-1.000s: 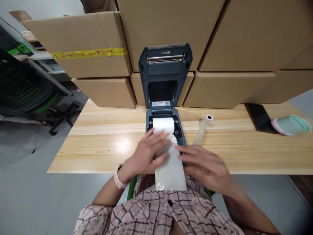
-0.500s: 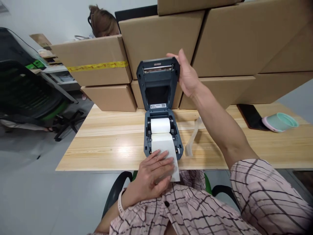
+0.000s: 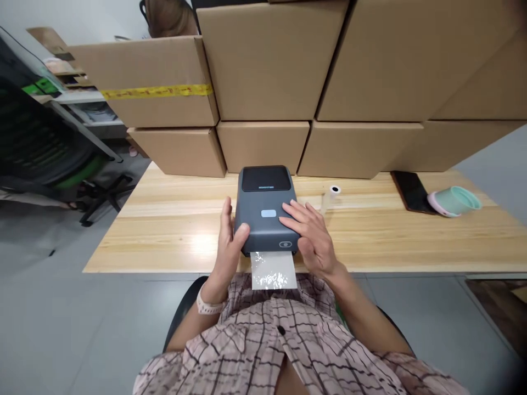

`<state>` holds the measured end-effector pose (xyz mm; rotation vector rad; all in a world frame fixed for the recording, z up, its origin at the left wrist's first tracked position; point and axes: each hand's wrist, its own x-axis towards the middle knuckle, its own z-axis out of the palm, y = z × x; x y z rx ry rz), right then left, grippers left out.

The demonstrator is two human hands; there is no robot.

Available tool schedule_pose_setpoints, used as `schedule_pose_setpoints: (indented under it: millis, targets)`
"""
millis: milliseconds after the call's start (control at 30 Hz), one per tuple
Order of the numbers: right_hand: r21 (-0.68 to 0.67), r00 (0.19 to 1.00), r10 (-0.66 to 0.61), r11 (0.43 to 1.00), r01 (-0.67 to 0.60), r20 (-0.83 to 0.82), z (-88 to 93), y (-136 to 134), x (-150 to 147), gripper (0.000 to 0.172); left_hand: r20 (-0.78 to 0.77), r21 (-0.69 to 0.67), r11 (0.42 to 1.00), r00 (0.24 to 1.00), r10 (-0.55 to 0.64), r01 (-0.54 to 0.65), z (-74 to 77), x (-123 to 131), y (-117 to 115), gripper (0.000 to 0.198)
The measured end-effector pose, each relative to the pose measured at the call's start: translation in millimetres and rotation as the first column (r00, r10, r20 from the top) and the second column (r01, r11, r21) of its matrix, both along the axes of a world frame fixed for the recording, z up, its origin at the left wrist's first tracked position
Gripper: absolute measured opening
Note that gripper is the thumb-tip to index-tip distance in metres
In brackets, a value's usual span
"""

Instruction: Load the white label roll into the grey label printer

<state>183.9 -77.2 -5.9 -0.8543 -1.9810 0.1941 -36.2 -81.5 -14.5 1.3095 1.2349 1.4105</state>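
Note:
A dark grey label printer [image 3: 267, 206] stands on the wooden table with its lid down. From its front slot a strip of white label paper [image 3: 274, 271] hangs over the table's front edge. My left hand [image 3: 230, 241] is at the printer's left side, fingers apart, with the thumb on the front left corner of the lid. Spread over the right part of the lid lies my right hand [image 3: 310, 236], fingers apart and holding nothing. Behind that hand, a small white roll [image 3: 335, 190] with a loose strip lies on the table.
Cardboard boxes [image 3: 263, 147] are stacked along the back of the table [image 3: 173, 230]. A phone [image 3: 411, 191] and a mint green cup [image 3: 457, 201] lie at the right. Beyond the boxes at the left is a person's head [image 3: 171, 19]; an office chair [image 3: 49, 142] stands left.
The printer's lid has swung down from upright to shut. My right hand came down with it onto the top. My left hand moved off the paper to the printer's left side.

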Motion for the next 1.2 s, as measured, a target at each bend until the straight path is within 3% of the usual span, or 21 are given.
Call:
schedule_pose_setpoints:
  millis: [133, 333, 667, 867, 1000, 1100, 1200]
  targets:
    - [0.001, 0.998, -0.033, 0.999, 0.033, -0.051, -9.9, 0, -4, 0.049, 0.061, -0.084, 0.995, 0.997, -0.057, 0.062, -8.1, 5, 2, 0.081]
    - [0.005, 0.995, 0.000, 1.000, 0.001, -0.102, -19.8, -3, -4, 0.039, 0.074, -0.037, 0.998, 0.996, -0.043, 0.046, -15.2, 6, -1, 0.089]
    - [-0.053, 0.973, -0.140, 0.990, 0.132, -0.183, -19.4, -4, -22, 0.045, 0.010, 0.070, 0.997, 0.999, 0.041, -0.042, -20.3, 13, -2, 0.072]
    - [-0.038, 0.982, -0.132, 0.990, 0.138, 0.136, 3.2, -1, -17, 0.052, 0.009, 0.082, 0.996, 1.000, 0.016, -0.016, -18.1, 9, 0, 0.073]
    - [-0.031, 0.947, -0.087, 0.994, 0.101, 0.308, 18.7, 5, -17, 0.037, 0.040, 0.096, 0.995, 0.999, 0.008, -0.011, -19.8, 8, 4, 0.074]
    - [-0.047, 0.940, -0.060, 0.996, 0.080, 0.336, 22.5, 7, -20, 0.029, 0.027, 0.101, 0.995, 1.000, -0.002, -0.001, -20.4, 10, 6, 0.074]
    - [-0.081, 0.955, -0.077, 0.991, 0.104, 0.288, 16.8, 2, -18, 0.036, -0.012, 0.087, 0.996, 1.000, 0.028, -0.027, -19.4, 9, -5, 0.072]
